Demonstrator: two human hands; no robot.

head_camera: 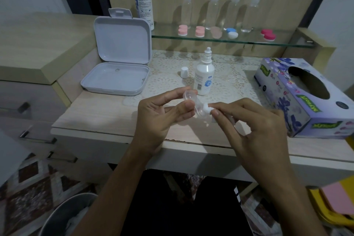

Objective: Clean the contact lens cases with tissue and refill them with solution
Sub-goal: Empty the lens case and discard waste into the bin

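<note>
The left hand [162,115] holds a clear plastic contact lens case with two round cups [193,103], pinching its upper cup between the thumb and the index finger; the other fingers are curled loosely below. The case is tilted, and its lower cup lies just beside the fingertips of the right hand [252,126]. This hand pinches a small wad of white tissue [207,108] between the thumb and the index finger and presses it against the lower cup, while the other fingers are spread apart. Just behind the fingers stands a small white solution bottle with a ribbed open nozzle [204,77], and its white cap [184,72] stands near it on the lace mat [229,82]. To the right of the right fingers lies a purple flowered tissue box [306,97]. To the left, beyond the left fingers, an open white plastic box [118,59] stands. Well behind, on a glass shelf [229,41], are coloured lens cases and clear bottles.
</note>
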